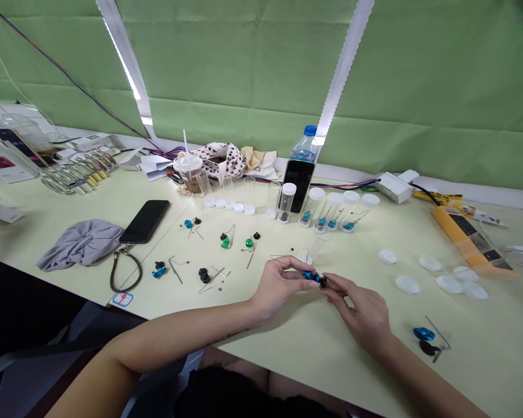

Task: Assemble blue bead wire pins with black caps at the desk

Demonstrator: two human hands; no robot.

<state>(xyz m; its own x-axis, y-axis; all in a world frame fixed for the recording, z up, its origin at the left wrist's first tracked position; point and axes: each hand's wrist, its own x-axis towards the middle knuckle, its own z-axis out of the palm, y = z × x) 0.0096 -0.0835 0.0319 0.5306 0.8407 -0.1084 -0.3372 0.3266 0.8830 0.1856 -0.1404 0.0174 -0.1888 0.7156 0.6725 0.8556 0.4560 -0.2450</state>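
My left hand (279, 285) pinches a small shiny blue part with a black round end (312, 276) between thumb and fingers. At its black end, the fingertips of my right hand (362, 310) are closed on the same piece. It is held just above the table (331, 354); its exact kind is too small to make out. Behind my hands a clear tube with a white cap (305, 255) lies on the tabletop. Close to my right forearm are a blue part (423, 334), a black disc-like part (429, 348) and a bent metal key (438, 332).
Capped clear tubes (316, 203), some holding blue parts, stand in front of a propped phone (297, 184). Loose white caps (407, 284) lie at right near an orange power strip (470, 241). Small part sets (204, 275), a phone (145, 221) and a grey cloth (85, 244) are at left.
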